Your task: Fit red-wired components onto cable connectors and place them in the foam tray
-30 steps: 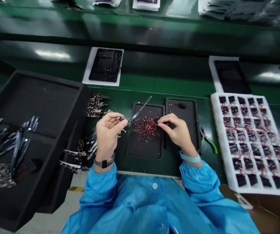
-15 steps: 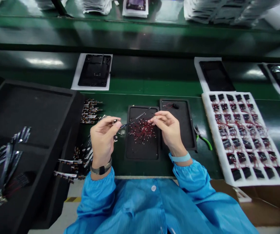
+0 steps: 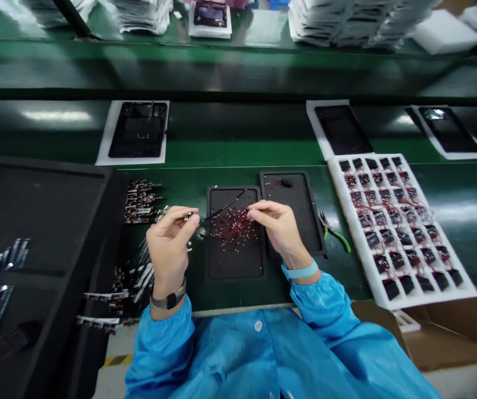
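Note:
My left hand (image 3: pixel 168 244) pinches a small circuit board at the near end of a thin black flex strip (image 3: pixel 222 207) that arcs up and to the right. My right hand (image 3: pixel 275 227) is closed in a pinch right beside the strip's far end, over a pile of small red-wired parts (image 3: pixel 233 228). That pile lies on a black tray (image 3: pixel 234 260). A second black tray (image 3: pixel 300 221) sits just right of it, partly behind my right hand. What my right fingers hold is too small to name.
A large black foam bin (image 3: pixel 34 221) with bundled strips fills the left. More small boards (image 3: pixel 138 200) lie beside it. Green-handled cutters (image 3: pixel 335 233) and a white foam tray (image 3: pixel 400 288) of wired black parts are at right. Dark panels (image 3: pixel 138 130) rest on the belt behind.
The flex strip has swung down from pointing up-right to a lower arc. My right hand has risen off the red-wired pile toward the strip's tip. The view has shifted right.

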Action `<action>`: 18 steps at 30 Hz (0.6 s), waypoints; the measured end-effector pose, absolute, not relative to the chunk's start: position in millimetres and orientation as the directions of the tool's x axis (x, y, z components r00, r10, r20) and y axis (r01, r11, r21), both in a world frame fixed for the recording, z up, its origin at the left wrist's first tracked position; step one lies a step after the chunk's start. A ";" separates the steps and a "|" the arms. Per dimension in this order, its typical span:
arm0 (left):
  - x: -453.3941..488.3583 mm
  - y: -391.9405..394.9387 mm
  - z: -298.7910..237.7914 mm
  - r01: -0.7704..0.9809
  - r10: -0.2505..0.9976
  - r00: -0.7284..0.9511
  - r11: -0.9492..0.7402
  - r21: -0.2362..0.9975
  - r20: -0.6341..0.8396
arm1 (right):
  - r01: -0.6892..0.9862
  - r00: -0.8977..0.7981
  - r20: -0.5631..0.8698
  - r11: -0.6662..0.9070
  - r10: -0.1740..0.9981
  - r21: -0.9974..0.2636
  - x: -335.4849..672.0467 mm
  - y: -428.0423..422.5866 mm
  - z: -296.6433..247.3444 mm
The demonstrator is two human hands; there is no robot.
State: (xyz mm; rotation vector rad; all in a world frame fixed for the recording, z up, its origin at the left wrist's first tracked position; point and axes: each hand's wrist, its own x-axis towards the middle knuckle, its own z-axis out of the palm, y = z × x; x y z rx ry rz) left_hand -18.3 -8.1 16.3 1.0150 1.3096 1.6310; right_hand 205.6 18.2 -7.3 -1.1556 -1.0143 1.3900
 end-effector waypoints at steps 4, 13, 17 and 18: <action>-17.3 -10.1 24.6 0.015 0.937 -0.305 -0.172 0.985 0.168 | -0.123 -0.065 -0.034 -0.042 0.997 -0.992 206.8 14.7 0.7; -15.4 -5.4 29.4 0.110 0.988 -0.131 -0.073 0.991 0.087 | 0.145 -0.369 0.032 0.092 0.929 -0.985 216.2 5.9 30.1; -11.5 -0.3 21.3 0.181 0.983 0.139 -0.142 0.973 0.118 | 0.218 -0.439 -0.005 0.101 0.898 -0.971 217.8 5.9 33.2; -10.4 -0.2 19.9 0.184 0.979 0.173 -0.142 0.973 0.110 | 0.228 -0.442 -0.018 0.093 0.897 -0.969 217.9 6.4 32.8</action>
